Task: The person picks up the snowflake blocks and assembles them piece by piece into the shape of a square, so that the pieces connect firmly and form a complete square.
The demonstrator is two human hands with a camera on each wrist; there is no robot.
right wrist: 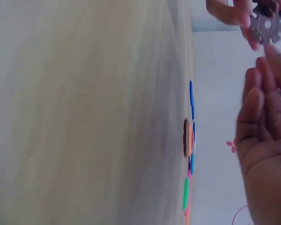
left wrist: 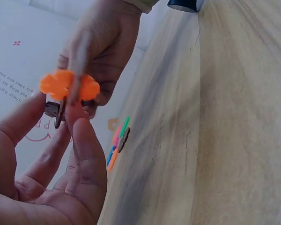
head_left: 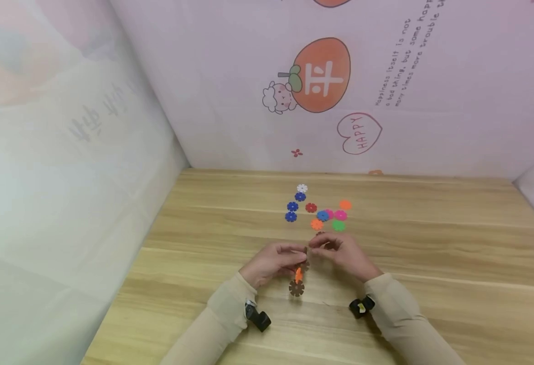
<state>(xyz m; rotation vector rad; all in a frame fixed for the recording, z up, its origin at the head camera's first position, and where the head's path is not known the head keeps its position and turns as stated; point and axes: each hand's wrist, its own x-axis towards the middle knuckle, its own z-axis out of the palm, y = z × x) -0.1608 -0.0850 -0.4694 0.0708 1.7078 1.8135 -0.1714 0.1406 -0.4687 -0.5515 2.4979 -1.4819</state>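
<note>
Joined discs (head_left: 298, 275): a small cluster of notched, flower-shaped pieces in brown and orange, raised above the wooden table (head_left: 212, 218) between the two hands.
Orange disc (left wrist: 61, 84): edge-on in the head view, with a lower brown disc (head_left: 296, 289) slotted at the end nearest the person.
Left hand (head_left: 269, 261): holds the joined discs at the fingertips, thumb on one side and fingers on the other.
Right hand (head_left: 346, 256): fingers bent toward the left hand's fingertips; in its own wrist view a fingertip comes up to the rim of an upper brown disc (right wrist: 266, 29). Whether it pinches anything, I cannot tell.
Loose discs, left side: one white disc (head_left: 302, 188) at the far end, then three dark blue discs (head_left: 292, 206) running toward the person.
Loose discs, middle: a red disc (head_left: 311, 208), with a lighter blue disc (head_left: 322, 216) partly over a pink one just right of it.
Loose discs, right side: a second pink disc (head_left: 341, 215) and a green disc (head_left: 338, 225), an orange piece beyond them and another nearer the lighter blue one.
Sleeves: beige, a black wrist mount (head_left: 258, 318) beside the left cuff, another by the right.
Backdrop: pale printed cloth (head_left: 239, 137) with an orange fruit, a sheep and a heart reading HAPPY.
</note>
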